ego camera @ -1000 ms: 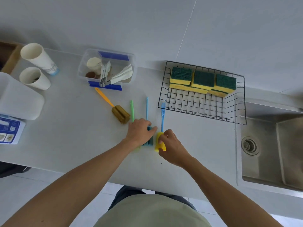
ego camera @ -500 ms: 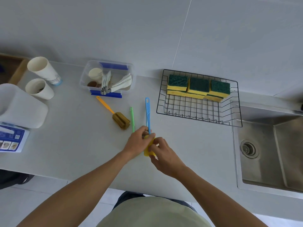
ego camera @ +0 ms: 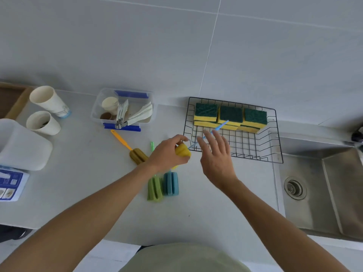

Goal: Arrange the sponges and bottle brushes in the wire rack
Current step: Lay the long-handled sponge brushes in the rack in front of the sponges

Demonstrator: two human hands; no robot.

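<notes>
A black wire rack [ego camera: 275, 134] stands on the counter with three yellow-and-green sponges [ego camera: 229, 116] lined along its back. My left hand [ego camera: 167, 154] grips the yellow foam head of a bottle brush [ego camera: 182, 150]; its blue handle slants up over the rack's left front corner. My right hand [ego camera: 216, 156] hovers open beside it, fingers spread over the rack's front, holding nothing. On the counter lie a green-headed brush [ego camera: 154, 188], a blue-headed brush [ego camera: 171, 183], and an orange-handled brush with a brown head [ego camera: 137, 155].
A clear tub [ego camera: 121, 110] with a cup and utensils sits left of the rack. Two paper cups [ego camera: 45, 110], a white container [ego camera: 21, 146] and a blue leaflet [ego camera: 9, 183] occupy the far left. A steel sink [ego camera: 324, 191] lies to the right.
My left hand took over the yellow-headed brush and lifted it up and right toward the rack. My right hand let go and opened. The green and blue brush heads are uncovered.
</notes>
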